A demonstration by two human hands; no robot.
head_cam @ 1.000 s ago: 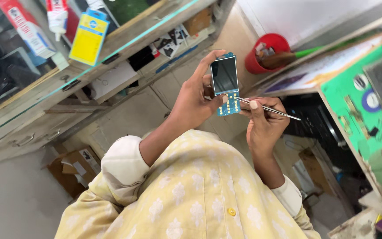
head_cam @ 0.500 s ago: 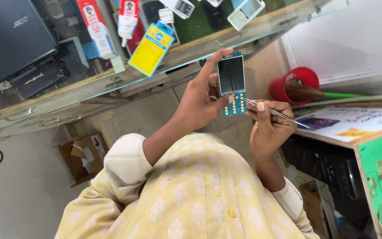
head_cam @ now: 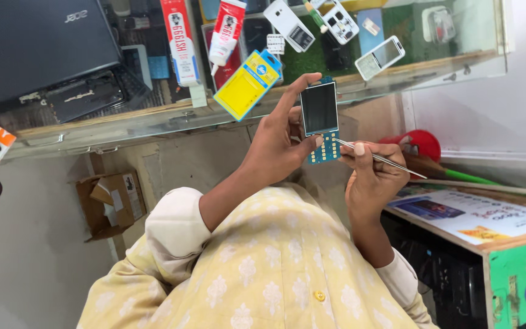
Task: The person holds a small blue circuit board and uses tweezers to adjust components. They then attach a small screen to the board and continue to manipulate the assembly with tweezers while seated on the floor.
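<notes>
— Where was the small blue phone circuit board with its dark screen [head_cam: 319, 119]?

— It was up in the air before the person's chest, in front of the glass-topped bench [head_cam: 153, 119]. The left hand [head_cam: 275, 146] grasped it, fingers behind and thumb on the lower edge. Its long axis stood almost upright, screen above, gold keypad contacts below.

— And the other hand?

— The right hand [head_cam: 372, 176] was clenched on thin metal tweezers [head_cam: 375, 157]. The board lay to the left of this hand, just beside it. The tweezers pointed left, and the tip was touching the lower right edge of the board, or almost; I could not tell.
</notes>
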